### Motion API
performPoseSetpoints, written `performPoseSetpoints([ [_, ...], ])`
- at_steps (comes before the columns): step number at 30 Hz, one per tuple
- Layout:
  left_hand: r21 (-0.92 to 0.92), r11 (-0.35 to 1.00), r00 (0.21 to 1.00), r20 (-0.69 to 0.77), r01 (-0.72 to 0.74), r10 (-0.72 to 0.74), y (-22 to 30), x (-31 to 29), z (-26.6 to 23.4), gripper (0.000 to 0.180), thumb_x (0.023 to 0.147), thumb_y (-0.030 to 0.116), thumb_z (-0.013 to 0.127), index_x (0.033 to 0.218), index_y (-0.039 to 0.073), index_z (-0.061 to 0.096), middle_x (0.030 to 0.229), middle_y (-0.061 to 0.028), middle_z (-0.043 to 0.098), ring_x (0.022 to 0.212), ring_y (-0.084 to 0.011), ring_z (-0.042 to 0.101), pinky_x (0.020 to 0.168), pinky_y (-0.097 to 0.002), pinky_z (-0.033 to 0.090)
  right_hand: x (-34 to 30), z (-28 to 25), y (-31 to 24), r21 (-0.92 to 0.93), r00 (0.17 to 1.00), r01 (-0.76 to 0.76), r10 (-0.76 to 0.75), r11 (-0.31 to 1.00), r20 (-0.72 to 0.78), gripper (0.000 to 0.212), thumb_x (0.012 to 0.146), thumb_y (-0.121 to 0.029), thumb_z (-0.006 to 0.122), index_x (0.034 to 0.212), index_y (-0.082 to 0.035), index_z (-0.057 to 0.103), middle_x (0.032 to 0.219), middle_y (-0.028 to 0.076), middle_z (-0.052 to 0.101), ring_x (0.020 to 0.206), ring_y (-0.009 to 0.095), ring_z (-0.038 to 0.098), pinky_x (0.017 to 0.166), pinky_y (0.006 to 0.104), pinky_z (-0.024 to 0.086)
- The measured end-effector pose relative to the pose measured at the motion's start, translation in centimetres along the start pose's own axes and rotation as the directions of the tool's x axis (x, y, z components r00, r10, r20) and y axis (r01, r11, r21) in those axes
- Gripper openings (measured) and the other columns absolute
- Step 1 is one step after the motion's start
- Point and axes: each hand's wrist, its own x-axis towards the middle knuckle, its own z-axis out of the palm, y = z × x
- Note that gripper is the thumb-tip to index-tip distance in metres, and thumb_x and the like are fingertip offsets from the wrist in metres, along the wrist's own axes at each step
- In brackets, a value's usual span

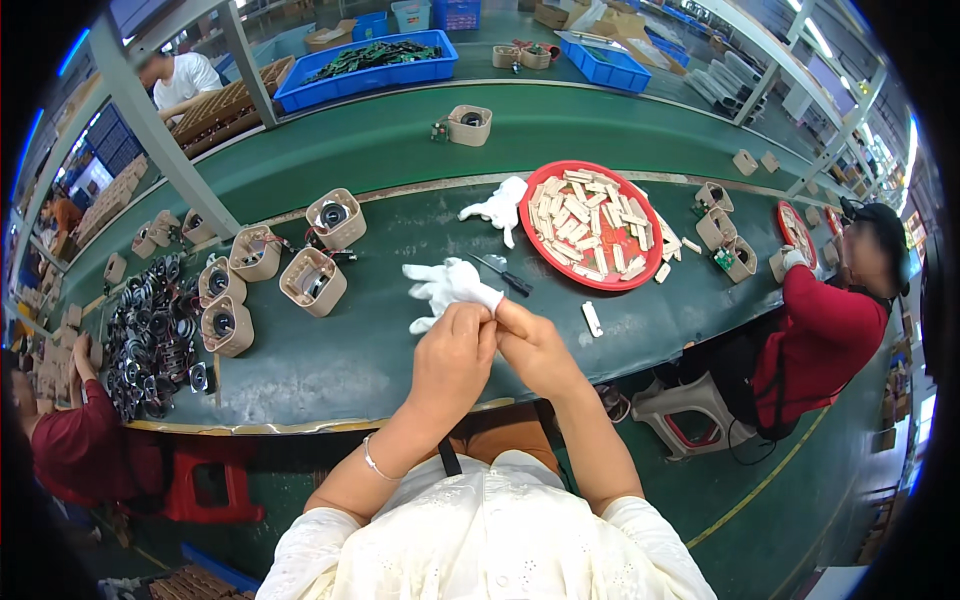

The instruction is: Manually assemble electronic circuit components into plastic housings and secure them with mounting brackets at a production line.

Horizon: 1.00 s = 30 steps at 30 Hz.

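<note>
Red tray [560, 262] w/ pale wooden blocks center-right, black screwdriver [503, 274] just left of it, spare white glove [497, 209] above. Beige speaker boxes [314, 281] left; blue bin [300, 95] far back.

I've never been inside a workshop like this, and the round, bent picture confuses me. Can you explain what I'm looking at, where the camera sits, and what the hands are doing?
The camera is worn on a person's head and looks down, so its wide lens bends straight edges. The two bare forearms rising from below belong to that person. The left hand and right hand meet over a long green workbench, both pinching a white cloth glove. A second white glove lies further back, beside a red round tray filled with small pale wooden blocks. A dark screwdriver lies between them. To the left stand beige speaker housings and a heap of loose black speaker units. Another worker in a red top sits to the right.
</note>
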Motion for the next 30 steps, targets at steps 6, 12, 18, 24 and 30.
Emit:
performPoseSetpoints([
  [6, -0.330, 0.927, 0.942, 0.214, -0.178, 0.257, 0.8, -1.4, -1.0, 0.019, 0.076, -0.007, 0.066, 0.087, 0.003, 0.055, 0.080, -0.0118, 0.060, 0.066, -0.0267, 0.061, 0.059, -0.0359, 0.050, 2.4, -0.8, 1.0, 0.871, 0.990, 0.111, 0.026, 0.479, -0.141, 0.038, 0.096, 0.001, 0.052, 0.134, 0.005, 0.055, 0.130, 0.020, 0.062, 0.116, 0.032, 0.065, 0.100, 0.0470, 0.055],
  [12, -0.550, 0.821, 0.918, 0.386, 0.153, 0.087, 1.7, -2.7, -3.2, 0.015, 0.083, -0.004, 0.067, 0.089, 0.003, 0.055, 0.083, -0.0068, 0.062, 0.071, -0.0138, 0.060, 0.064, -0.0279, 0.051, 2.8, 1.9, 4.2, 0.290, 0.962, -0.215, 0.253, 0.933, -0.100, 0.021, 0.100, -0.021, 0.057, 0.115, -0.008, 0.065, 0.104, 0.004, 0.068, 0.088, 0.015, 0.067, 0.072, 0.0320, 0.055],
  [18, -0.567, 0.799, 0.947, 0.322, 0.201, -0.010, 1.4, -4.2, -1.5, 0.011, 0.086, -0.001, 0.068, 0.091, 0.001, 0.058, 0.086, -0.0060, 0.064, 0.075, -0.0119, 0.063, 0.068, -0.0270, 0.054, 2.7, -1.3, 3.8, -0.616, 0.985, -0.121, 0.169, 0.779, 0.021, 0.039, 0.097, -0.040, 0.056, 0.100, -0.004, 0.070, 0.093, 0.020, 0.072, 0.086, 0.036, 0.070, 0.077, 0.0427, 0.054],
  [24, -0.601, 0.780, 0.941, 0.334, 0.173, 0.049, 2.1, -2.7, 0.5, 0.013, 0.083, -0.003, 0.068, 0.091, 0.001, 0.058, 0.086, -0.0082, 0.063, 0.075, -0.0175, 0.064, 0.070, -0.0305, 0.054, 2.2, -3.1, -0.2, -0.390, 0.947, -0.213, 0.288, 0.896, 0.146, 0.036, 0.102, -0.036, 0.053, 0.107, -0.007, 0.073, 0.100, 0.016, 0.074, 0.089, 0.030, 0.070, 0.080, 0.0385, 0.054],
  [30, -0.620, 0.784, 0.906, 0.313, -0.034, 0.287, 1.7, 0.0, 5.0, 0.017, 0.079, -0.005, 0.065, 0.089, 0.003, 0.054, 0.083, -0.0083, 0.062, 0.075, -0.0249, 0.063, 0.068, -0.0344, 0.052, 4.7, -4.7, -2.4, 0.032, 0.777, -0.628, 0.629, 0.778, -0.035, 0.053, 0.091, -0.013, 0.063, 0.144, -0.018, 0.054, 0.101, 0.007, 0.068, 0.080, 0.018, 0.060, 0.069, 0.0328, 0.053],
])
